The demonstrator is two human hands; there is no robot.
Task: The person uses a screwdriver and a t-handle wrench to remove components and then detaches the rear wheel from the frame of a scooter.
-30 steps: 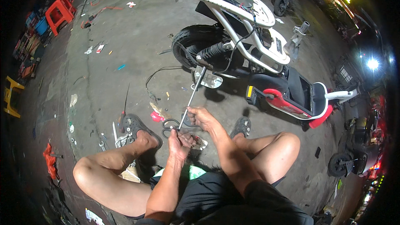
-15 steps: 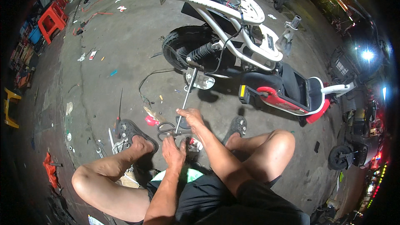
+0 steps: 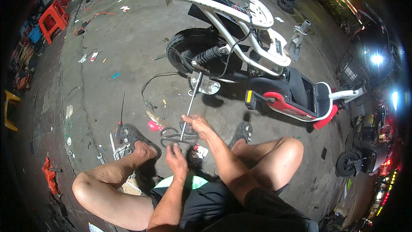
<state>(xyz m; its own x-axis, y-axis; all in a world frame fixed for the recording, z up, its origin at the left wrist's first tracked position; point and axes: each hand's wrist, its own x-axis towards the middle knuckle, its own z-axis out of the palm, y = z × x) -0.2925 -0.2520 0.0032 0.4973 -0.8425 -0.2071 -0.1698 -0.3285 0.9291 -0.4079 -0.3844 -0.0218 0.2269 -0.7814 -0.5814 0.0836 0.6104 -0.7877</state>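
My right hand (image 3: 197,123) is wrapped round a long silver metal rod (image 3: 193,96), near its lower part. The rod slants up and away, its far end by a silver metal plate (image 3: 209,87) beside the scooter's rear wheel. Its near end reaches down by some black loops (image 3: 171,135), whose kind I cannot make out. Just below that end, my left hand (image 3: 176,160) is apart from the rod with its fingers curled in; whatever may be between them is hidden. A small red-and-white packet (image 3: 200,151) lies between my forearms.
A partly stripped scooter with a white frame (image 3: 257,56) lies ahead, its rear tyre (image 3: 176,53) nearest the rod. A screwdriver (image 3: 120,124), a wrench (image 3: 101,158) and a pink scrap (image 3: 154,125) lie about my left shoe (image 3: 136,136). A red stool (image 3: 53,20) stands far left.
My left hand has drawn back from the rod's lower end, toward me. The right hand keeps its grip on the rod, which has shifted only slightly.
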